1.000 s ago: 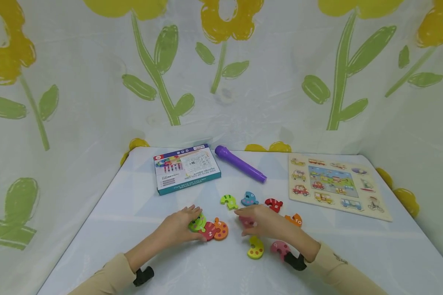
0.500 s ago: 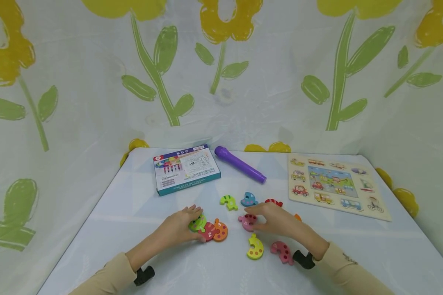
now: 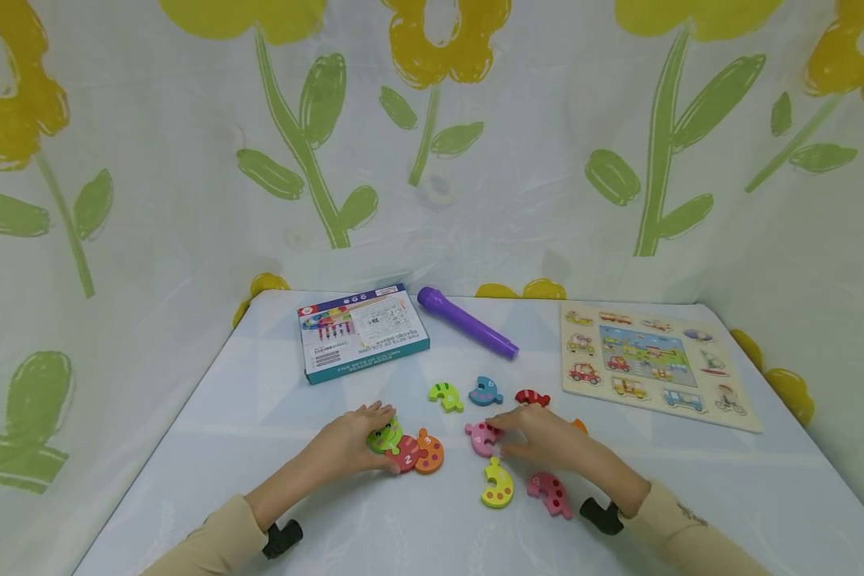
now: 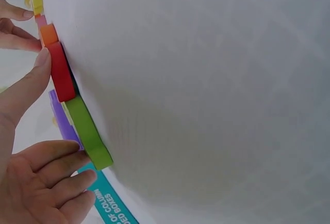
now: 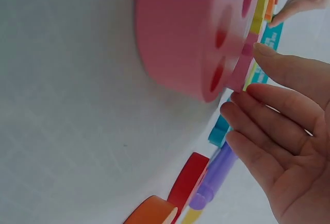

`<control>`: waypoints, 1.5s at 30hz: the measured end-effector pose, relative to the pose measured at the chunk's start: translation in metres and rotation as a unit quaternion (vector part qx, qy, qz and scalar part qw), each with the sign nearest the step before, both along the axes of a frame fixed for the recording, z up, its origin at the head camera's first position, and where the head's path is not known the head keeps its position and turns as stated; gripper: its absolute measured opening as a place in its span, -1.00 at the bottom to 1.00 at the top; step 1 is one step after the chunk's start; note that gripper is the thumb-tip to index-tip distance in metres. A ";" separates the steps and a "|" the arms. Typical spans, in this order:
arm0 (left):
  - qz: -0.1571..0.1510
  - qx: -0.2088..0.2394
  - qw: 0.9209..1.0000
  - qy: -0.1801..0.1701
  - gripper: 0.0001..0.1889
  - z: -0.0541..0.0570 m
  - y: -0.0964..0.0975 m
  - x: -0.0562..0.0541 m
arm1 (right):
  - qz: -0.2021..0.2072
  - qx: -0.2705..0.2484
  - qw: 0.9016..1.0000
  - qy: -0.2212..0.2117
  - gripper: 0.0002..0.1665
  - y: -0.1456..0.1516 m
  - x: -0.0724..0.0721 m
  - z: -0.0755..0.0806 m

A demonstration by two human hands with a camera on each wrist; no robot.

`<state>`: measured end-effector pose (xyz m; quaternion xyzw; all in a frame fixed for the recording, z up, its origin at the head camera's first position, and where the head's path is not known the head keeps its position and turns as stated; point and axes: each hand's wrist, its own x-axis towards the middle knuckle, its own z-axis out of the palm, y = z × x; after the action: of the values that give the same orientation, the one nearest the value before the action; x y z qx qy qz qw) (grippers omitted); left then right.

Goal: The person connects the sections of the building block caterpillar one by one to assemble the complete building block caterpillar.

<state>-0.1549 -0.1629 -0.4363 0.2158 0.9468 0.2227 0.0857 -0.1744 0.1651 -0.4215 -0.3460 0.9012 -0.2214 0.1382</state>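
In the head view, my left hand (image 3: 349, 440) holds joined caterpillar puzzle pieces on the table. Its thumb is against the red piece (image 3: 406, 454), marked 2, and its fingers touch the green smiling head (image 3: 385, 436). An orange spotted piece (image 3: 430, 450) is linked at the right end of this row. My right hand (image 3: 547, 436) pinches a pink spotted piece (image 3: 481, 439) between thumb and index finger; the other fingers stay extended in the right wrist view. Just below lies a yellow piece (image 3: 498, 486), and nearer the right wrist a second pink piece (image 3: 549, 494).
Beyond the right hand are green (image 3: 446, 396), blue (image 3: 486, 391) and red (image 3: 532, 398) pieces; an orange one (image 3: 579, 426) is mostly hidden. Further back lie a box (image 3: 364, 333), a purple microphone-shaped toy (image 3: 468, 323) and a wooden picture board (image 3: 658, 366).
My right hand has drawn back to the right, uncovering the pink piece and the second pink piece near the wrist. The left hand and its row of pieces have stayed in place.
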 end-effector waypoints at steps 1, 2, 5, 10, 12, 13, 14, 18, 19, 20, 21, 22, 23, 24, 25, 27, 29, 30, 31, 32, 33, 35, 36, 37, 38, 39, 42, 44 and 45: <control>0.000 0.000 1.000 0.000 -0.10 0.000 0.000 0.000 | 0.002 -0.001 1.000 0.000 -0.50 0.001 0.001 0.000; 0.000 0.000 1.000 0.000 -0.10 0.000 0.000 0.000 | 0.002 0.001 1.000 0.001 -0.50 0.001 0.002 0.001; 0.000 0.001 1.000 0.000 -0.11 0.000 -0.001 0.000 | 0.001 0.004 1.000 -0.002 -0.50 0.002 0.004 0.002; 0.002 0.000 1.000 -0.002 -0.11 0.001 -0.001 0.000 | 0.009 0.005 1.000 0.001 -0.49 0.003 0.006 0.004; 0.002 -0.001 1.000 -0.003 -0.11 0.001 -0.001 -0.001 | 0.017 0.002 1.000 0.005 -0.49 0.003 0.004 0.005; 0.002 -0.001 1.000 -0.003 -0.11 0.000 -0.001 0.000 | 0.020 0.000 1.000 0.004 -0.49 0.003 0.002 0.005; 0.002 -0.001 1.000 -0.004 -0.11 0.000 -0.001 -0.001 | 0.027 -0.002 1.000 0.009 -0.48 0.003 0.001 0.005; 0.003 0.000 1.000 -0.005 -0.11 0.000 -0.002 -0.001 | 0.048 0.000 0.999 0.007 -0.44 0.000 -0.008 0.004; 0.004 0.000 1.000 -0.005 -0.11 0.000 -0.002 -0.001 | 0.055 0.002 0.998 0.005 -0.43 -0.002 -0.010 0.003; 0.005 0.000 1.000 -0.006 -0.11 -0.001 -0.002 -0.001 | 0.061 0.005 0.998 0.004 -0.41 -0.003 -0.012 0.002; 0.005 0.001 1.000 -0.007 -0.11 0.000 -0.002 -0.001 | 0.065 0.008 0.998 -0.003 -0.40 -0.005 -0.014 0.002; 0.005 0.001 1.000 -0.007 -0.11 0.000 -0.001 -0.001 | 0.072 0.011 0.997 -0.005 -0.40 -0.006 -0.016 0.001; 0.006 0.002 1.000 -0.008 -0.11 0.000 -0.001 -0.001 | 0.078 0.014 0.997 -0.007 -0.39 -0.008 -0.018 0.000; 0.005 0.002 1.000 -0.009 -0.11 0.000 -0.001 -0.001 | 0.083 0.018 0.996 -0.009 -0.39 -0.009 -0.019 0.000; 0.004 0.003 1.000 -0.009 -0.11 -0.001 -0.001 0.000 | 0.088 0.020 0.996 -0.011 -0.39 -0.011 -0.021 0.000; 0.003 0.005 1.000 -0.013 -0.11 0.000 -0.001 0.000 | 0.095 0.025 0.995 -0.018 -0.38 -0.013 -0.023 0.000; 0.002 0.008 1.000 -0.016 -0.10 0.000 -0.001 0.000 | 0.100 0.027 0.994 -0.028 -0.38 -0.014 -0.024 0.001; 0.002 0.008 1.000 -0.017 -0.10 0.000 -0.001 0.000 | 0.100 0.028 0.994 -0.035 -0.38 -0.015 -0.025 0.001; 0.001 0.009 1.000 -0.017 -0.10 0.000 -0.002 0.000 | 0.101 0.028 0.994 -0.044 -0.38 -0.016 -0.025 0.001; 0.001 0.009 1.000 -0.018 -0.10 0.000 -0.002 0.000 | 0.101 0.028 0.993 -0.054 -0.38 -0.017 -0.026 0.001; 0.000 0.009 1.000 -0.017 -0.09 0.000 -0.002 -0.001 | 0.103 0.029 0.992 -0.061 -0.38 -0.017 -0.026 0.001; -0.003 0.011 1.000 -0.014 -0.10 -0.001 -0.003 -0.001 | 0.106 0.031 0.991 -0.072 -0.38 -0.018 -0.027 0.001; -0.004 0.011 1.000 -0.013 -0.09 -0.001 -0.003 -0.001 | 0.107 0.033 0.991 -0.074 -0.38 -0.018 -0.028 0.001; -0.006 0.013 1.000 -0.012 -0.09 -0.001 -0.003 -0.002 | 0.109 0.035 0.991 -0.075 -0.37 -0.017 -0.029 0.001; -0.006 0.013 1.000 -0.011 -0.09 -0.001 -0.003 -0.002 | 0.112 0.036 0.990 -0.075 -0.36 -0.017 -0.029 0.001; -0.006 0.014 1.000 -0.010 -0.09 -0.002 -0.003 -0.002 | 0.113 0.037 0.990 -0.074 -0.35 -0.017 -0.030 0.001; -0.004 0.014 1.000 -0.008 -0.09 -0.002 -0.003 -0.002 | 0.114 0.039 0.990 -0.073 -0.35 -0.016 -0.032 0.001; -0.002 0.011 1.000 -0.007 -0.10 -0.002 -0.003 -0.002 | 0.112 0.038 0.990 -0.073 -0.36 -0.016 -0.032 0.001; -0.002 0.011 1.000 -0.006 -0.10 -0.002 -0.003 -0.002 | 0.111 0.039 0.991 -0.072 -0.36 -0.016 -0.032 0.002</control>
<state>-0.1566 -0.1656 -0.4381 0.2170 0.9436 0.2338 0.0892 -0.2067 0.1492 -0.4199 -0.4211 0.8531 -0.1939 0.2393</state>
